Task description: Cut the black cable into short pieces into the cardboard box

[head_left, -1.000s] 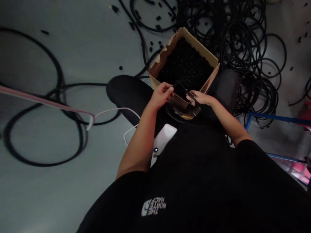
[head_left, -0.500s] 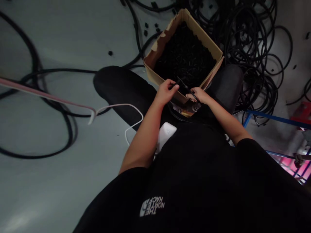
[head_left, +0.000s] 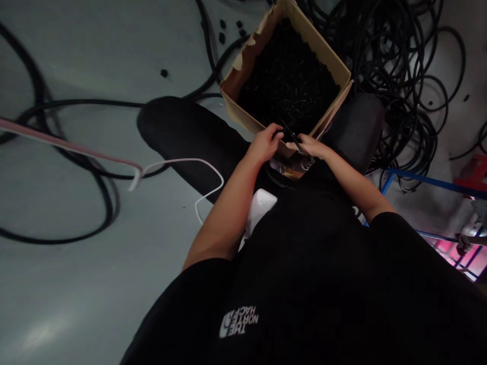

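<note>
A cardboard box (head_left: 325,48) stands between my knees, filled with small black pieces (head_left: 289,76). Over its near edge, my left hand (head_left: 267,143) pinches a small dark piece whose shape is hard to make out against the black contents. Close to its right, my right hand (head_left: 311,146) is closed around a dark, slim tool that looks like scissors (head_left: 296,139). The tool slants over the rim, its tip toward the left fingertips. Whether its blades touch the piece cannot be made out.
Tangled black hoses (head_left: 395,66) lie on the floor at the right, with another long hose (head_left: 102,103) at the left. Small black bits (head_left: 164,73) are scattered about. A white device (head_left: 262,205) with a cable (head_left: 190,160) rests at my lap. A blue frame (head_left: 429,178) stands right.
The view has shifted a little, so the box sits higher in it. Both hands stay at the near rim, and the tool is still in my right hand.
</note>
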Demonstrator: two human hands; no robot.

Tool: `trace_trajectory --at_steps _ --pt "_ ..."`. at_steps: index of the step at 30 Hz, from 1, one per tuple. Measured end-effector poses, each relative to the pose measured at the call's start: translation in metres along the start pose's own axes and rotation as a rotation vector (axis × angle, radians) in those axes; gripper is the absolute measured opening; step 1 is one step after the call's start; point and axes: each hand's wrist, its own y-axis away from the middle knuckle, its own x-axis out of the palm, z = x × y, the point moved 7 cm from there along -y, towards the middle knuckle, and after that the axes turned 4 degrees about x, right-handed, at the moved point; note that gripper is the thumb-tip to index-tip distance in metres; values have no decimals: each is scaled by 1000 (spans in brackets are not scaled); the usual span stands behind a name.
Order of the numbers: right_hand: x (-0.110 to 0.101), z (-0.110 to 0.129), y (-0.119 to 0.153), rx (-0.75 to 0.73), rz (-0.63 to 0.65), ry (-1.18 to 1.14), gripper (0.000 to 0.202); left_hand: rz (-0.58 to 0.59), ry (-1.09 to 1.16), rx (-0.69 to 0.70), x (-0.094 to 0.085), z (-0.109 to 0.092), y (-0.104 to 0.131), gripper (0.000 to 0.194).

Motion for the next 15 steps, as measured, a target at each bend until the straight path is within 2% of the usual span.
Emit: trace_trajectory --at_steps 5,10,15 --pt "-11 6 12 104 -131 120 36 3 11 -28 1 4 0 43" --pt "-16 11 14 88 -143 214 28 -61 31 8 1 14 -1 45" --pt "-15 3 11 80 -136 180 20 -103 44 -47 -1 24 -4 45"
